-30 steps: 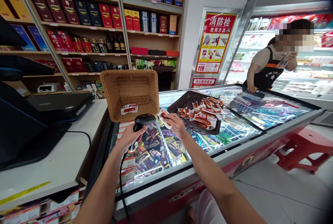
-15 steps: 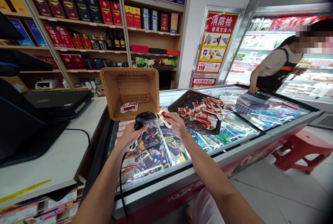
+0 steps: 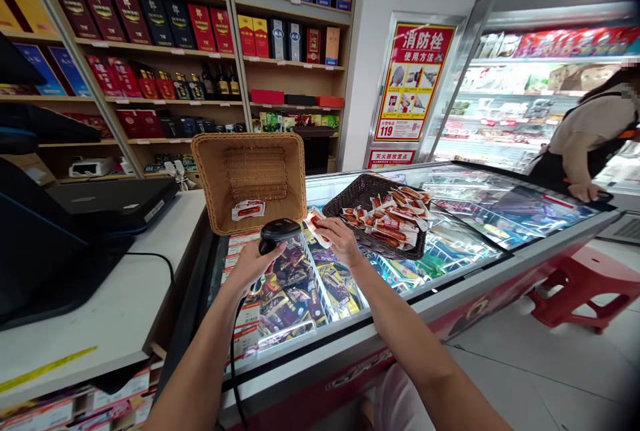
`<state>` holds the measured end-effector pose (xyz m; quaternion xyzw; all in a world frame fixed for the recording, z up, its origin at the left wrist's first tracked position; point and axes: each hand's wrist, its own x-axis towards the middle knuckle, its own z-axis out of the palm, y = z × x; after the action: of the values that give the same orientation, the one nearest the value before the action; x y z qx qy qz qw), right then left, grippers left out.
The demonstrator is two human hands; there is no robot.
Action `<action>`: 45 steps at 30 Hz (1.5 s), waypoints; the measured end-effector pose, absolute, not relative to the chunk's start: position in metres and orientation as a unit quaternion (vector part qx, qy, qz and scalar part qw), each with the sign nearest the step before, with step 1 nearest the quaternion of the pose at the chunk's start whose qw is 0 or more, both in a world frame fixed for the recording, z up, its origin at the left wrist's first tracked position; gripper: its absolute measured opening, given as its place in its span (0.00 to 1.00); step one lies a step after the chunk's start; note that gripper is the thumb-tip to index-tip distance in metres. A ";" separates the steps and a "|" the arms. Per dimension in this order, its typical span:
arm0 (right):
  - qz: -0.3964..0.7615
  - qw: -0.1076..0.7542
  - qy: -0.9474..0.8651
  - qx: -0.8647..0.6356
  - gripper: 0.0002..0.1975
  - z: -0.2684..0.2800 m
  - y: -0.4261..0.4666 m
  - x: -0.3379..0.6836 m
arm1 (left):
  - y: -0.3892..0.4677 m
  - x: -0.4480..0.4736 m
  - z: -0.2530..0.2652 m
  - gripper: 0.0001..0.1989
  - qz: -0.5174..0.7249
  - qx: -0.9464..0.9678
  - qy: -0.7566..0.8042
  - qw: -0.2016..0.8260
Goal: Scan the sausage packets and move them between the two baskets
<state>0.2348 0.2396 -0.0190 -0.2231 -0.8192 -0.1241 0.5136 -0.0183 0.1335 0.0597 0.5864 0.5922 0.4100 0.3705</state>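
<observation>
My left hand (image 3: 254, 263) is closed round the handle of a black barcode scanner (image 3: 280, 229), whose head points right. In front of that head, my right hand (image 3: 340, 239) pinches a packaged sausage (image 3: 316, 223) in a white and red wrapper. Beyond the scanner a tan wicker basket (image 3: 215, 184) stands tilted toward me, with a few packaged sausages (image 3: 249, 209) at its bottom. To the right of my right hand, a dark brown woven basket (image 3: 345, 194) holds several more packaged sausages (image 3: 395, 224). Both baskets rest on the glass-topped freezer (image 3: 350, 314).
The scanner's cable (image 3: 233, 357) hangs down over the freezer's front edge. At left is a white counter (image 3: 125, 284) with dark checkout equipment (image 3: 45, 237). A person (image 3: 590, 131) leans at the freezer's far right end. A red stool (image 3: 585, 287) stands on the floor at right.
The person at the far right has moved rightward, with one hand sliding along the freezer to its end. My hands, the scanner and the sausage have barely moved.
</observation>
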 end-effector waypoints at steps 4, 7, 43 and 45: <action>-0.120 0.509 -0.819 -0.235 0.17 -0.018 0.238 0.236 | 0.132 -0.017 0.060 0.26 0.408 0.580 0.595 0.379; -0.116 0.500 -0.827 -0.229 0.13 -0.019 0.239 0.237 | 0.131 -0.015 0.063 0.26 0.417 0.576 0.592 0.380; -0.146 0.497 -0.840 -0.159 0.13 -0.009 0.233 0.238 | 0.143 -0.038 0.057 0.24 0.357 0.637 0.647 0.222; -0.135 0.493 -0.845 -0.160 0.13 -0.009 0.233 0.237 | 0.142 -0.039 0.059 0.24 0.351 0.640 0.647 0.221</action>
<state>0.2369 0.2328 -0.0091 -0.1596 -0.8447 -0.1346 0.4928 -0.0389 0.1420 0.0585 0.6400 0.6470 0.3510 0.2206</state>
